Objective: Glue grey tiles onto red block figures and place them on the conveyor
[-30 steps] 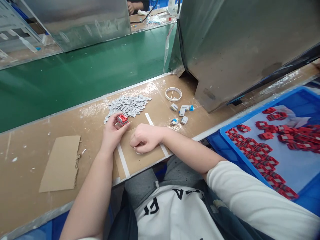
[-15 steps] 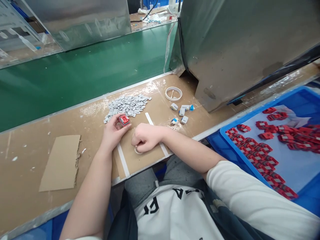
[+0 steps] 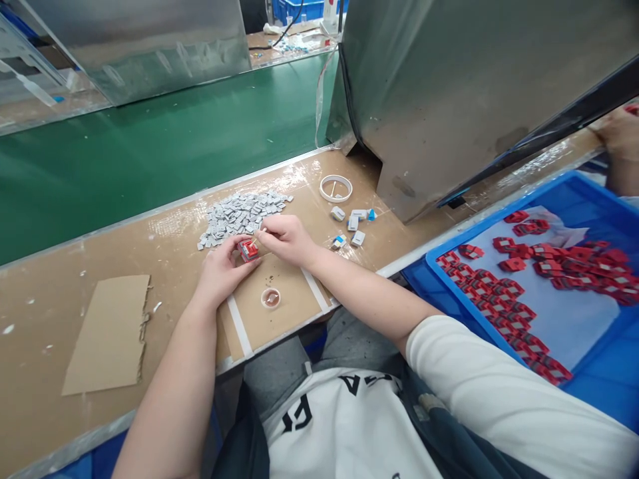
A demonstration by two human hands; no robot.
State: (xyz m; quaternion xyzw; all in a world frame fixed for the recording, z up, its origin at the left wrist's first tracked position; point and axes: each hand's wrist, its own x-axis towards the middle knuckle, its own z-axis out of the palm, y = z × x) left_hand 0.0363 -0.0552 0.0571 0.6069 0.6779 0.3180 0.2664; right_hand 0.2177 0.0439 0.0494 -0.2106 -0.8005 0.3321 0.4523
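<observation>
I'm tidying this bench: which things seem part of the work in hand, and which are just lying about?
Likely in the work:
red piece, in the left hand
thin stick, in the right hand
small cup, near both hands
pile of grey pieces
red pieces in the blue tray (probably)

Apparently just lying about:
torn cardboard
white ring
loose grey blocks
</observation>
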